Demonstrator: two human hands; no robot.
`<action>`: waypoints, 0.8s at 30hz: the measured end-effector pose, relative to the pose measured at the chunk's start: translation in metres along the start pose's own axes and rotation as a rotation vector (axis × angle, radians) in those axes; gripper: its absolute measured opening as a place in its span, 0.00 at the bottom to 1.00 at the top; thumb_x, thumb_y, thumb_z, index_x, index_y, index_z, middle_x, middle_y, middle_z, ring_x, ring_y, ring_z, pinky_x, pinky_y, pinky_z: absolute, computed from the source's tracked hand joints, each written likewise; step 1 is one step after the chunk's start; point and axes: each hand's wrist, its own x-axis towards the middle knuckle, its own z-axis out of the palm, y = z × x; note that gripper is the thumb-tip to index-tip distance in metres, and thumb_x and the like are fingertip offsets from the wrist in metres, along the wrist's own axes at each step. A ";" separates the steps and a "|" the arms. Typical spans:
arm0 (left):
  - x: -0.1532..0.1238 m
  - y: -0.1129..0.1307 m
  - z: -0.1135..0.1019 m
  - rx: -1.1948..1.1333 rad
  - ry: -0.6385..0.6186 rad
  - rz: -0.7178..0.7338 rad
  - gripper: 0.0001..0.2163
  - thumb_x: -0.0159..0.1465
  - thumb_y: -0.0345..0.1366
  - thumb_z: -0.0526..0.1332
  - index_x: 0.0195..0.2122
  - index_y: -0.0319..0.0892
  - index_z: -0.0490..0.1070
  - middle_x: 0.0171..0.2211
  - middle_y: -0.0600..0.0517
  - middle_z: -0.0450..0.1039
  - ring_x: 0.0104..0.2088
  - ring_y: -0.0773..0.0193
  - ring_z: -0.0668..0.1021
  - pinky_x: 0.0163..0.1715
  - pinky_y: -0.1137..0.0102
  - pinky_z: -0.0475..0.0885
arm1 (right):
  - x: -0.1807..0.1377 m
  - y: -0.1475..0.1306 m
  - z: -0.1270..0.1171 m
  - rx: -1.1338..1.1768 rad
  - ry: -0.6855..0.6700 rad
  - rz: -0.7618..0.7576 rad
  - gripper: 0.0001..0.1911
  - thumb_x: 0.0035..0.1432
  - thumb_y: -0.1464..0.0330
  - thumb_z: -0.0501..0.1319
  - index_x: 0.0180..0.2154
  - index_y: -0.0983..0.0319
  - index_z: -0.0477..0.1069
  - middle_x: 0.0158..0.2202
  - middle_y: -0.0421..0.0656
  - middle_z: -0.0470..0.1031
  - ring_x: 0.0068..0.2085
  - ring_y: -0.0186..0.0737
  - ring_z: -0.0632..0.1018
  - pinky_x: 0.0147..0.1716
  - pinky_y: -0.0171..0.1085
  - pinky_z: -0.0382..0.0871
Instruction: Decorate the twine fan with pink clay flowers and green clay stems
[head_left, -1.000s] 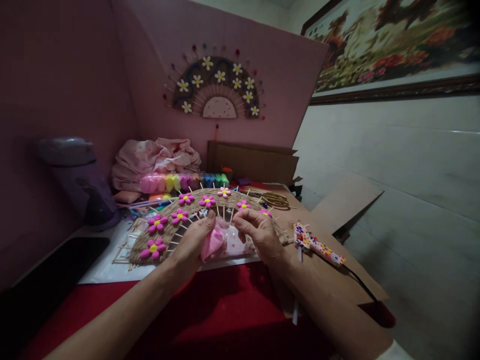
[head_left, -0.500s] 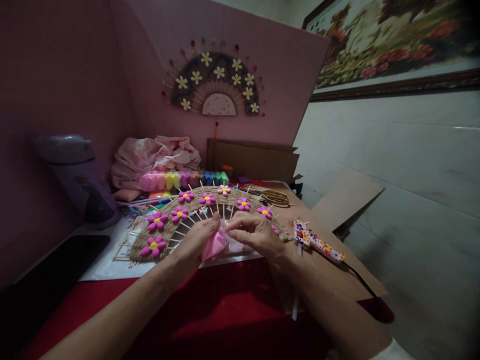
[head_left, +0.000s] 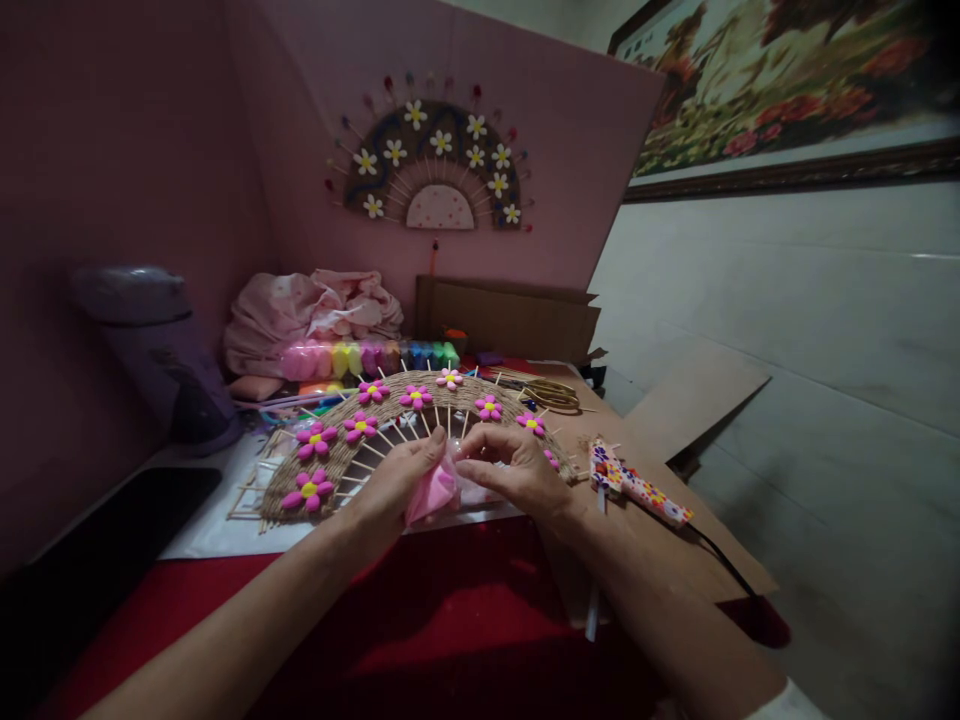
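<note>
My left hand point(head_left: 396, 480) is closed on a soft pink lump in a clear wrapper point(head_left: 431, 493). Facing it, my right hand point(head_left: 516, 468) pinches the wrapper's top edge beside my left thumb. Both hands hover over the middle of a half-round twine-wound fan point(head_left: 337, 450) that lies flat on the table. The fan has thin wooden sticks radiating from it and several pink flowers with yellow centres point(head_left: 415, 397) along its arc.
A flower-patterned glue gun point(head_left: 634, 486) with a black cord lies to the right on brown cardboard point(head_left: 675, 530). Scissors point(head_left: 551, 394), a row of coloured clay packs point(head_left: 360, 358) and pink cloth point(head_left: 315, 305) sit behind. A purple appliance point(head_left: 157, 350) stands left. A finished fan point(head_left: 431, 165) hangs on the pink wall.
My right hand has shifted left, from beside the pink lump to pinching its wrapper at the top. My left hand keeps its hold and has barely moved.
</note>
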 end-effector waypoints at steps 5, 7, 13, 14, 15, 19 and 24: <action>-0.001 -0.001 0.003 -0.038 -0.018 -0.013 0.21 0.55 0.54 0.61 0.26 0.37 0.68 0.17 0.50 0.68 0.14 0.71 0.67 0.12 0.76 0.56 | -0.002 0.002 0.002 -0.078 0.001 0.017 0.04 0.53 0.68 0.62 0.29 0.63 0.70 0.24 0.37 0.67 0.24 0.29 0.65 0.24 0.32 0.60; -0.001 -0.002 0.003 -0.055 -0.027 -0.009 0.20 0.55 0.53 0.61 0.26 0.37 0.69 0.17 0.51 0.68 0.14 0.71 0.67 0.12 0.76 0.56 | -0.002 0.000 0.000 -0.078 -0.023 -0.021 0.04 0.53 0.69 0.62 0.29 0.63 0.71 0.25 0.37 0.68 0.25 0.30 0.65 0.25 0.32 0.60; -0.002 0.002 -0.001 -0.047 -0.060 -0.007 0.22 0.57 0.54 0.58 0.26 0.35 0.69 0.16 0.49 0.69 0.12 0.74 0.63 0.10 0.77 0.51 | 0.000 -0.007 -0.005 -0.055 -0.052 -0.112 0.11 0.54 0.74 0.56 0.35 0.60 0.76 0.31 0.40 0.68 0.33 0.34 0.69 0.32 0.35 0.63; -0.002 0.003 -0.001 -0.048 -0.059 -0.011 0.22 0.57 0.54 0.58 0.27 0.35 0.70 0.17 0.49 0.69 0.12 0.74 0.63 0.10 0.77 0.51 | 0.000 -0.008 -0.005 -0.064 -0.056 -0.123 0.14 0.54 0.76 0.55 0.36 0.59 0.76 0.32 0.41 0.67 0.34 0.34 0.70 0.33 0.36 0.64; -0.002 0.004 -0.001 -0.048 -0.055 -0.016 0.23 0.57 0.55 0.57 0.27 0.35 0.70 0.17 0.49 0.69 0.12 0.74 0.63 0.10 0.77 0.51 | -0.001 -0.009 -0.004 -0.080 -0.064 -0.135 0.16 0.53 0.77 0.53 0.37 0.58 0.77 0.32 0.41 0.67 0.34 0.34 0.69 0.35 0.37 0.64; -0.001 0.004 -0.003 -0.035 -0.031 -0.004 0.24 0.57 0.56 0.57 0.25 0.35 0.69 0.16 0.49 0.68 0.11 0.74 0.63 0.10 0.77 0.50 | -0.002 -0.009 -0.002 -0.130 -0.082 -0.127 0.17 0.52 0.76 0.54 0.40 0.58 0.76 0.34 0.42 0.67 0.36 0.36 0.69 0.37 0.38 0.65; 0.000 0.002 -0.004 -0.058 -0.056 0.020 0.23 0.58 0.55 0.57 0.28 0.36 0.70 0.16 0.49 0.68 0.12 0.74 0.64 0.10 0.77 0.50 | -0.001 -0.009 -0.003 0.100 -0.048 0.031 0.10 0.54 0.69 0.60 0.40 0.61 0.71 0.32 0.40 0.71 0.31 0.32 0.70 0.27 0.32 0.67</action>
